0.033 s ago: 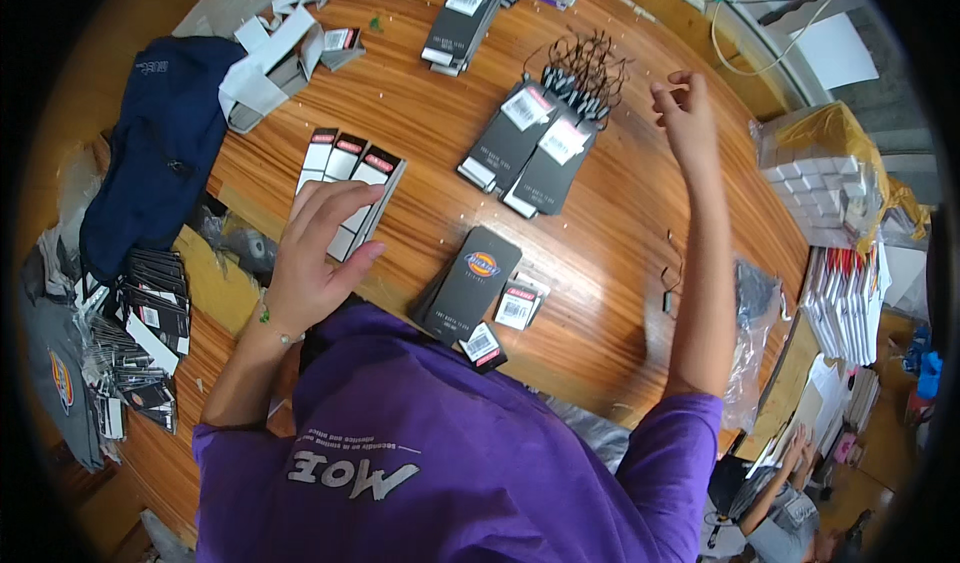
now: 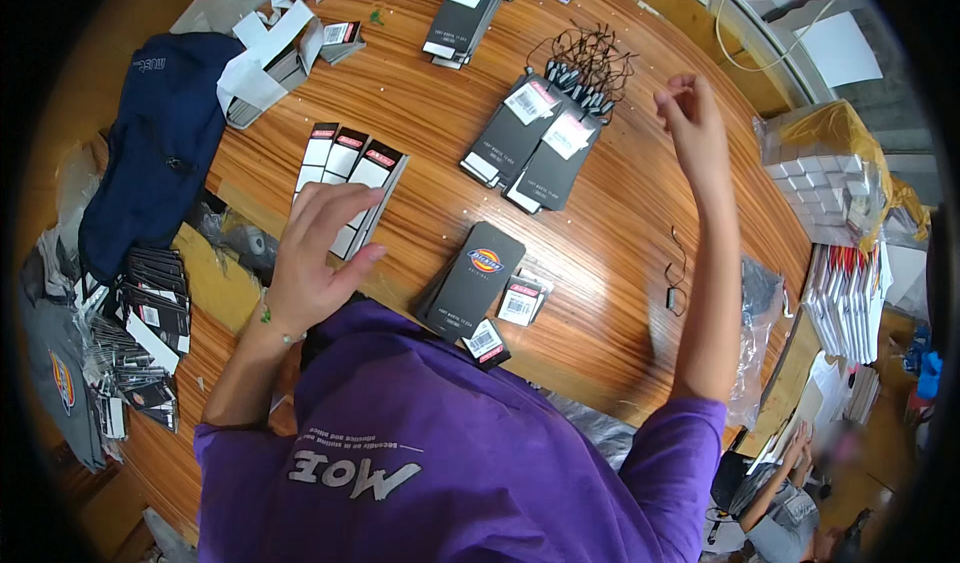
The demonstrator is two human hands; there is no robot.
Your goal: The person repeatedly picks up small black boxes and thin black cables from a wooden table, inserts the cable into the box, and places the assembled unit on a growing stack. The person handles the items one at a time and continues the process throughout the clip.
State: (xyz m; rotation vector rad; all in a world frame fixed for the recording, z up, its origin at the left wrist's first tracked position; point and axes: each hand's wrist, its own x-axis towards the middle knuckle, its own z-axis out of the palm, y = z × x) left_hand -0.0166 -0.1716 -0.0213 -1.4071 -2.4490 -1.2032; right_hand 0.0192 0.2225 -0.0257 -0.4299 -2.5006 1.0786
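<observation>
My left hand lies over three rows of white label strips with red and black ends, thumb and fingers apart. My right hand is raised to the right of the tag bundles. Its fingers are loosely bent, with nothing visible in them. Between my hands lie two dark hang-tag stacks with barcode stickers and a tangle of black cords. Nearer my body is a stack of dark hang tags, with small barcode labels beside it. A single black cord loop lies near my right forearm.
Another tag stack stands farther back. At left are a navy cloth item, white paper pieces and piled tags. A plastic-wrapped pack of white boxes sits at right. Another person's hands appear lower right.
The fingers of my right hand have curled in slightly. The view has shifted a little, showing more of the single cord loop. My left hand stays in place.
</observation>
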